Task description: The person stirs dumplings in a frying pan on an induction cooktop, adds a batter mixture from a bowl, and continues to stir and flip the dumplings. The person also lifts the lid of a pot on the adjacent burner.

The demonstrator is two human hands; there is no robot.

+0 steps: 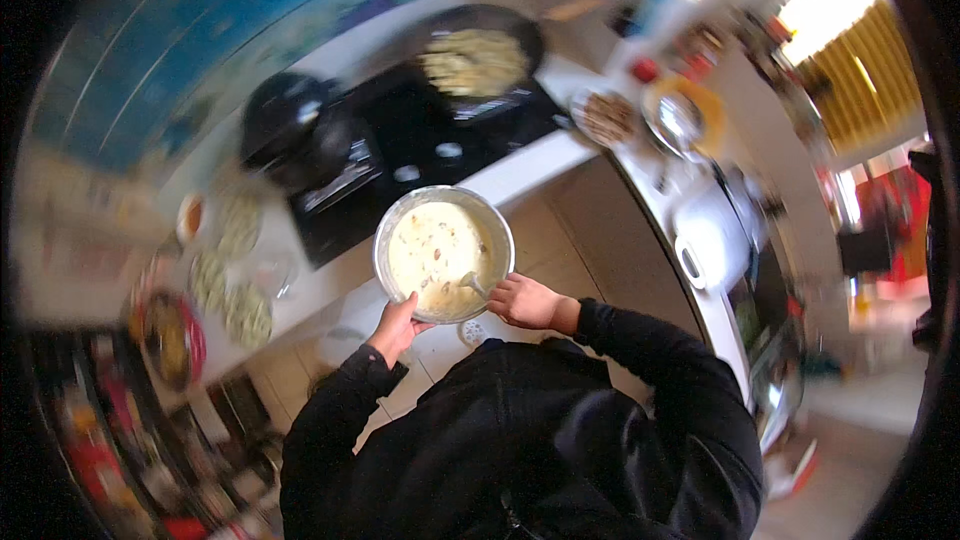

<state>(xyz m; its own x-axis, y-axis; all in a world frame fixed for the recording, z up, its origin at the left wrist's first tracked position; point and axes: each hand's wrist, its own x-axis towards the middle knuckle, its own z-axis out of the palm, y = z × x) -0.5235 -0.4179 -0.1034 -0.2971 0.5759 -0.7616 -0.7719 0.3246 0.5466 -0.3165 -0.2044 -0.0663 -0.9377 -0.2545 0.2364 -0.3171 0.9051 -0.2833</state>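
A round metal bowl [382, 244] is held up in front of my chest. Inside it is a pale, creamy mixture [427, 240] with darker bits scattered through it. My left hand [396, 330] grips the bowl at its lower left, with the thumb over the rim. At the lower right rim, my right hand [529, 302] is closed around the handle of a spoon [472, 281]. The spoon's end dips into the mixture, and most of its handle is hidden by my fingers.
Beyond the bowl, a wok [531, 37] with pale food pieces sits on a black gas hob [390, 112], beside a dark pot [281, 120]. A plate of brown food [607, 116] is at the right. Several pale green portions [247, 313] lie on the left counter. A white appliance [712, 229] stands right.
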